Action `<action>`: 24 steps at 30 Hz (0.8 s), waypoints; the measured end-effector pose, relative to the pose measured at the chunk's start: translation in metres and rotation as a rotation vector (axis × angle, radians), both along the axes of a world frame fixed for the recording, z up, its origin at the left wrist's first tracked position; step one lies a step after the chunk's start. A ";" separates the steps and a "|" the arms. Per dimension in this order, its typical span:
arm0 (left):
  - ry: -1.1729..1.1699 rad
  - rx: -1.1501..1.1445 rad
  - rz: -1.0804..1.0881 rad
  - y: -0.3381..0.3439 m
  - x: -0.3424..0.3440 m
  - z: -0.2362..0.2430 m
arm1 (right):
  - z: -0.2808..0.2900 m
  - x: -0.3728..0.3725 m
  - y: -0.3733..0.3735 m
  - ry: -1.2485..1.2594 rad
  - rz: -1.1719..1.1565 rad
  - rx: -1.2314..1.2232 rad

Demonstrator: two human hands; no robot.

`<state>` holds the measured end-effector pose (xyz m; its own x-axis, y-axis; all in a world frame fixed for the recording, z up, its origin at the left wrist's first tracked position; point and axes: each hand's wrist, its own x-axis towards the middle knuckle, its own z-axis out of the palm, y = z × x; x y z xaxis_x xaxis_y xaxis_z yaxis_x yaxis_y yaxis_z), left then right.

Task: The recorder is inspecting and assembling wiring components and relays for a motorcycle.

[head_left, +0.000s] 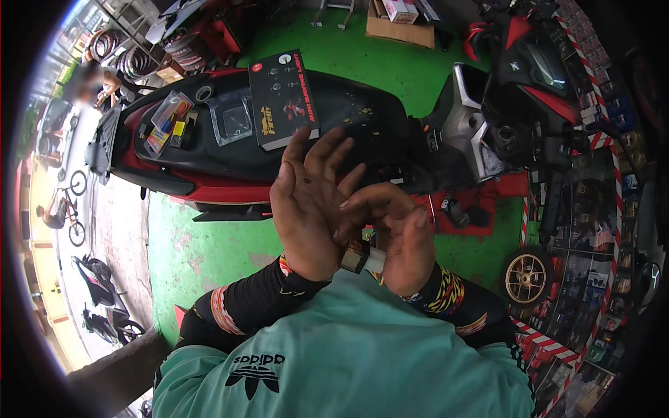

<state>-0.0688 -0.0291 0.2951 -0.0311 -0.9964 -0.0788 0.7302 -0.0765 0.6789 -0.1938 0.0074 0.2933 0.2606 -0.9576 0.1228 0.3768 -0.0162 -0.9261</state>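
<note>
My left hand [310, 209] is palm up with its fingers spread and slightly bent, a tiny dark speck [307, 181] on the palm. My right hand [398, 237] is curled, its fingertips touching the left palm and its thumb raised. Below them a small dark box-like item [354, 256] with a pale piece [374, 260] sits in the right hand, partly hidden. Beyond the hands, a black product box [275, 90], a clear plastic tray [230, 118], colourful packs [167, 125] and a small ring [204, 93] lie on the scooter seat [348, 118].
The scooter's front [529, 76] extends right, beside display shelves [578, 279] and a loose wheel [526, 279]. A red mat [481, 209] with parts lies on the green floor [209, 244]. A blurred person [108, 87], a cyclist [56, 212] and parked motorbikes [104, 292] are at left.
</note>
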 end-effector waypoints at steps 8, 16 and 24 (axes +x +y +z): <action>-0.418 -0.374 -0.224 -0.003 0.028 -0.008 | 0.016 -0.002 -0.022 -0.251 -0.224 0.174; -0.348 -0.020 -0.609 0.005 0.036 -0.005 | 0.014 0.004 -0.029 -0.139 -0.350 0.126; -0.194 0.111 -0.539 0.010 0.054 -0.015 | 0.013 -0.019 0.000 0.129 -0.197 0.100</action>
